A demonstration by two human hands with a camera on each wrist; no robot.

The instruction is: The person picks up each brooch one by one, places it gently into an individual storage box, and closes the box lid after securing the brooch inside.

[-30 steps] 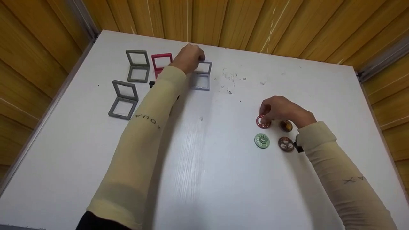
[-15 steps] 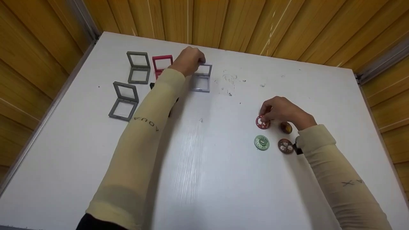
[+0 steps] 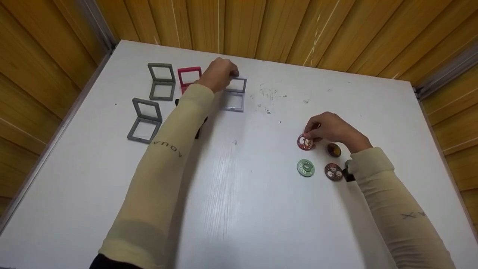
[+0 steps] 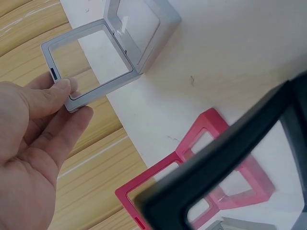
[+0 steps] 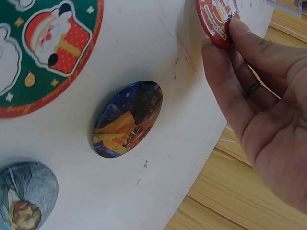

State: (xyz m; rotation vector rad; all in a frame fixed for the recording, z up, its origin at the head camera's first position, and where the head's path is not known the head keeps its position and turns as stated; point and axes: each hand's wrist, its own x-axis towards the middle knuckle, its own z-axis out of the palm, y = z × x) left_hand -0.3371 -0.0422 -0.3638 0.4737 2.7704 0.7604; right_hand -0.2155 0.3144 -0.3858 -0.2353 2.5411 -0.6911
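My left hand (image 3: pixel 219 74) pinches the upper lid corner of a pale grey hinged display frame (image 3: pixel 234 101) with clear panes. In the left wrist view, the thumb and fingers (image 4: pixel 64 129) grip that frame's lid (image 4: pixel 98 91), which stands open from its base. At the right, my right hand (image 3: pixel 332 129) pinches the edge of a round red badge (image 3: pixel 304 142) between thumb and fingers. The right wrist view shows the red badge (image 5: pixel 218 19) tilted, with a Christmas print. A dark badge with a yellow patch (image 3: pixel 334 150) lies just below this hand.
A green badge (image 3: pixel 306 168) and a brown badge (image 3: pixel 333 172) lie nearer. My right wrist partly covers another badge. Open olive (image 3: pixel 163 91), grey (image 3: pixel 144 130) and pink (image 3: pixel 189 74) frames stand at the left. My left arm mostly hides a black frame (image 4: pixel 211 167).
The red badge has tilted and shifted slightly left in my right hand, and more of its face shows. My left hand stays on the pale grey frame; the whole view has drifted slightly.
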